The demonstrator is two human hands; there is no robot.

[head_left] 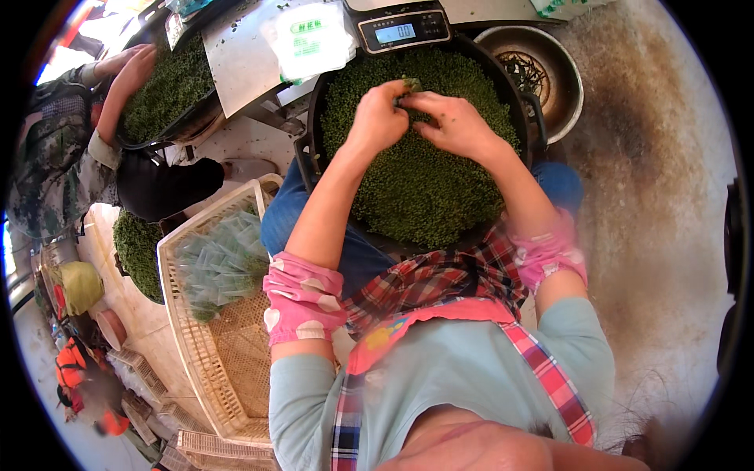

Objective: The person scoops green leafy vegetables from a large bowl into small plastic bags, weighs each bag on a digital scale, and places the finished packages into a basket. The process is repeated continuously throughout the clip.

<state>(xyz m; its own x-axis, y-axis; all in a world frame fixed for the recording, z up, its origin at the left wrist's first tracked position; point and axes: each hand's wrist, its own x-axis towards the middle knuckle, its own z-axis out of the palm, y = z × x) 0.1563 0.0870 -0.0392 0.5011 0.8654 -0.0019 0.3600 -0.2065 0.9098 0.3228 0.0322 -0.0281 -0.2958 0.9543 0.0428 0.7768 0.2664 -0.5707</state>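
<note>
Two bare hands meeting over green sprouts [424, 192] in a black tub [315, 129].
Far left, a co-worker's hands [135, 72] are hovering over a second tub [188, 118]; next, a cream plastic crate [236, 365] is holding filled clear bags [220, 259]. White printed bags [314, 39] and a digital scale [404, 33] are sitting beyond the black tub. The sprouts are lying directly beneath both hands, loose heap, no clear long axis. Left hand [379, 118] is angling up-right, grip drawing nearly together at the fingertips, green bits showing; held or just stuck, can't tell. Right hand [453, 122] is meeting it from the right, grip half curling, thumb apart, contents hidden; neither hand looking clearly nearer. Far right, a metal basin [569, 86] is standing beside the tub, dark scraps [525, 72] inside.
</note>
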